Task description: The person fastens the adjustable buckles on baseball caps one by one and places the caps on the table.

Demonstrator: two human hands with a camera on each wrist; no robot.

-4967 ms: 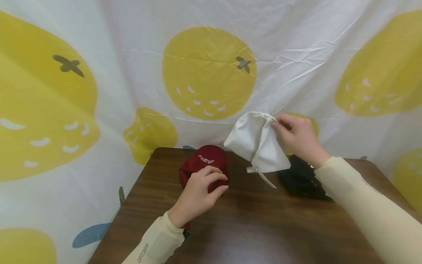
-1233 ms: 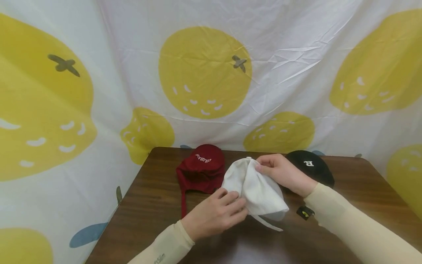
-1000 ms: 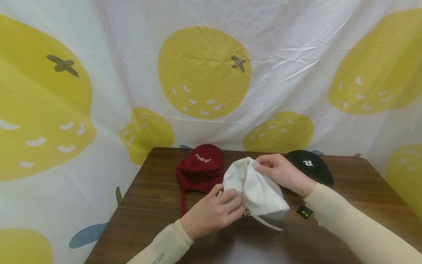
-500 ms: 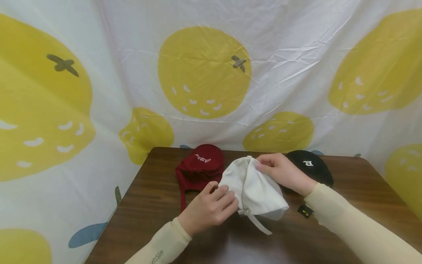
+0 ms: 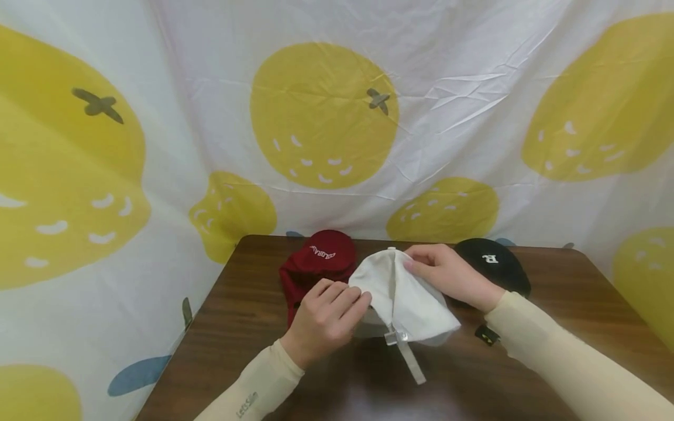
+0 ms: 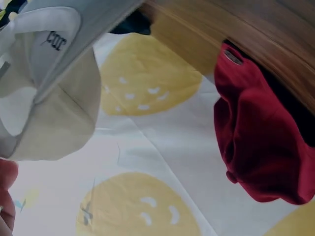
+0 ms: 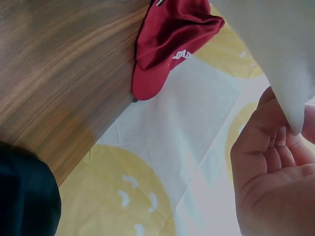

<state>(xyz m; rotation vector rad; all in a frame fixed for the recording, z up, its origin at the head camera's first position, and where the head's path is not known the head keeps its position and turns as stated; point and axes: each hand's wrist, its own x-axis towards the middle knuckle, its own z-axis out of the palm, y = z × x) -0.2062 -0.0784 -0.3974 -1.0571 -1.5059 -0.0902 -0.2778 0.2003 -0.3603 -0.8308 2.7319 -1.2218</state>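
A white baseball cap (image 5: 421, 307) is held up over the table, its back facing me. My right hand (image 5: 447, 273) pinches its fabric near the top button; the right wrist view shows the thumb and fingers of that hand (image 7: 268, 162) at a fold of white cloth. With curled fingers my left hand (image 5: 326, 318) grips the cap's left edge. A strap (image 5: 411, 359) with a metal buckle (image 5: 396, 337) dangles from the back opening. In the left wrist view, the cap's pale crown (image 6: 69, 118), inner band and grey-looking brim (image 6: 106, 17) show.
On the brown table (image 5: 237, 304), a dark red cap (image 5: 329, 257) with white lettering lies behind my left hand. A black cap (image 5: 495, 266) with a white R sits behind my right wrist, a small black tag (image 5: 487, 335) nearby. A lemon-print cloth (image 5: 326, 216) hangs behind the table.
The white cap has come down from higher up. My left hand, earlier apart from it, has taken hold of its edge and lately shifted left, leaving the buckle exposed and the strap hanging lower.
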